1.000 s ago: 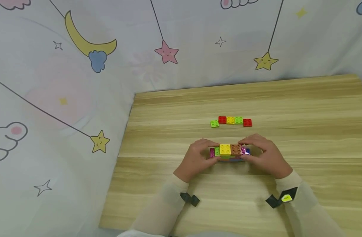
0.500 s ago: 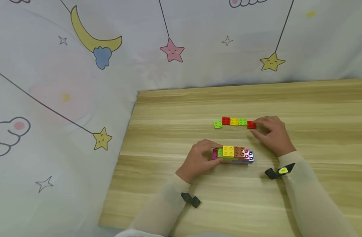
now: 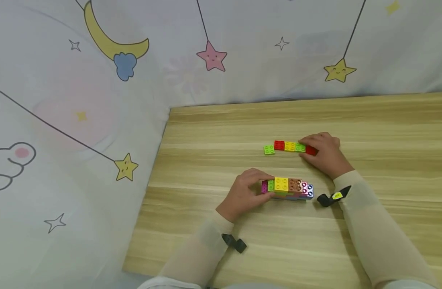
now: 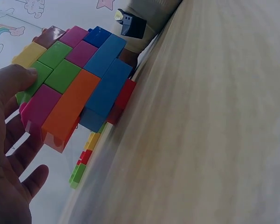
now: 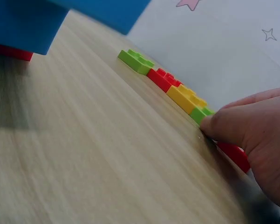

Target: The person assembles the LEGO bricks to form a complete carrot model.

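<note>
Green block (image 3: 300, 147) is lying near the right end of a sideways row of blocks (image 3: 290, 146), beyond the stack (image 3: 286, 187).
Right hand (image 3: 324, 155), the nearer, is pinching it, thumb opposite finger; left hand (image 3: 244, 193) is gripping the stack's left end.

Behind the wood-grain table (image 3: 206, 136), a pale backdrop (image 3: 257, 80) bears a yellow moon (image 3: 99, 38) and a pink star (image 3: 212, 56).

Wood-grain tabletop (image 3: 206, 136), and on it stands the multicoloured toy-brick stack (image 3: 281, 184); beyond that stack, small red, yellow and lime bricks (image 3: 290, 146) line up!
</note>
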{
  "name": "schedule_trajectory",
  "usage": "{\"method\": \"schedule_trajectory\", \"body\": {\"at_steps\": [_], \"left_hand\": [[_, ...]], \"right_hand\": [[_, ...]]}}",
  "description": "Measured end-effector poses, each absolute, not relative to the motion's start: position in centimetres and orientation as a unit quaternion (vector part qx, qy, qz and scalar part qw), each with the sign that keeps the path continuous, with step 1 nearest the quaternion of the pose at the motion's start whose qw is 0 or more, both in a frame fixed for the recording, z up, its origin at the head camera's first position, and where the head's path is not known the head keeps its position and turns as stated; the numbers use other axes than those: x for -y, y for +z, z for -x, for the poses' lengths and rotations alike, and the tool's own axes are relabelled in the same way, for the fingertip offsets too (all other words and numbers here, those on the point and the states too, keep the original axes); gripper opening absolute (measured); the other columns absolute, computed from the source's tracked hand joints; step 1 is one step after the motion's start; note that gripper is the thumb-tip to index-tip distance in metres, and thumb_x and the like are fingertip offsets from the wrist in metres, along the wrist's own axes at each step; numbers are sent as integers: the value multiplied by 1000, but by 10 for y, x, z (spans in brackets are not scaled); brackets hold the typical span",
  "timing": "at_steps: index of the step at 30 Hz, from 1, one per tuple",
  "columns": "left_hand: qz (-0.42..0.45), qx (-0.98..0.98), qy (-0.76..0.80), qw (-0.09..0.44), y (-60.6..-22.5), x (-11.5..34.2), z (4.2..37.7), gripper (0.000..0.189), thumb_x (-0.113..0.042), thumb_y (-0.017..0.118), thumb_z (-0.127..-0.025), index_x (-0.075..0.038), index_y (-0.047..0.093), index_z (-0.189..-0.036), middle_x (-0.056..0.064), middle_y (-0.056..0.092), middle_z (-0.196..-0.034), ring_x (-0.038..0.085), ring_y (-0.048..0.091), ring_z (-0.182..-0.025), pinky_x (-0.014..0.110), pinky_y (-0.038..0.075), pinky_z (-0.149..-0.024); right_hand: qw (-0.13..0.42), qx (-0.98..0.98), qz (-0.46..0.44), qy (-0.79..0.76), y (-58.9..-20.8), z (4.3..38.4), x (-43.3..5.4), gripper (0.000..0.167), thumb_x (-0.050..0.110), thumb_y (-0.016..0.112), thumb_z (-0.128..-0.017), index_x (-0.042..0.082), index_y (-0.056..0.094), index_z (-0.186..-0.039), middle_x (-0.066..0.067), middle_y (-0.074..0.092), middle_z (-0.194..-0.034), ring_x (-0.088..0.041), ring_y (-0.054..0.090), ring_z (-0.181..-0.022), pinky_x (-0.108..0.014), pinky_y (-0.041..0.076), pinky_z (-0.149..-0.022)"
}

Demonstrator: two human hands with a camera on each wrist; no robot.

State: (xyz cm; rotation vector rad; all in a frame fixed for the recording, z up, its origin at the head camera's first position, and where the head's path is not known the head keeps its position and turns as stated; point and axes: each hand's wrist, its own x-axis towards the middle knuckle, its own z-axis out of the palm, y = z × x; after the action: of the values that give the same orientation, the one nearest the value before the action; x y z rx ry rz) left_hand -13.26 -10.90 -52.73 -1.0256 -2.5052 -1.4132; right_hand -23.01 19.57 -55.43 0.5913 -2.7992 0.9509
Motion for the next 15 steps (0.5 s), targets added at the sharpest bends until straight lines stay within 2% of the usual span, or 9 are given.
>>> {"method": "schedule_trajectory", "body": {"at_steps": [7, 12, 15], "left_hand": [[338, 820, -460, 46, -526, 108, 132, 38, -20, 89, -84, -13, 76, -119, -3, 75, -115, 8, 64, -110, 27, 51, -100], [341, 820, -456, 51, -526, 108, 132, 39, -21, 89, -84, -12, 75, -119, -3, 75, -115, 8, 64, -110, 27, 50, -101], [339, 821, -455, 54, -527, 109, 132, 39, -21, 89, -84, -12, 75, -119, -3, 75, -115, 8, 64, -110, 27, 50, -101]], "right_hand": [[73, 925, -193, 320, -549, 228, -197, 36, 15, 83, -89, 8, 75, -123, -15, 70, -125, -38, 50, -121, -58, 28, -88], [107, 908, -177, 364, -542, 218, -196, 36, 12, 85, -86, 7, 76, -120, -16, 72, -121, -36, 54, -119, -61, 33, -98], [140, 889, -177, 398, -536, 206, -194, 35, 8, 87, -83, 6, 77, -117, -14, 74, -117, -31, 58, -115, -51, 40, -102]]}}
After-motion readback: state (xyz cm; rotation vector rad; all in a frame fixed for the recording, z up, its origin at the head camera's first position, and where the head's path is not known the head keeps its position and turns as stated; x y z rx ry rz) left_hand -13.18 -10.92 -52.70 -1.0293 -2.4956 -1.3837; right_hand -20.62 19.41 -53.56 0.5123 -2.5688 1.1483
